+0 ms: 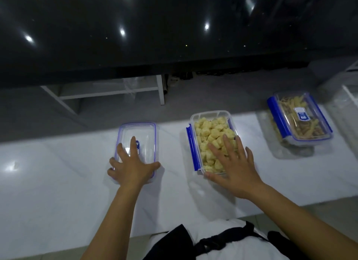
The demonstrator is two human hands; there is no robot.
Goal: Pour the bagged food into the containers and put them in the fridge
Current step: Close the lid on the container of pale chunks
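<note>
So my left hand (133,167) is spread flat on the clear lid (142,135) lying on the white counter (58,182), while my right hand (235,163) rests fingers-splayed over the open container (195,116) full of pale yellow chunks (209,128). Another lidded container (310,104) sits off right.

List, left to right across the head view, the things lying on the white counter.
Loose lid under the left hand → open container of pale cubes under the right hand → closed container of strips.
</note>
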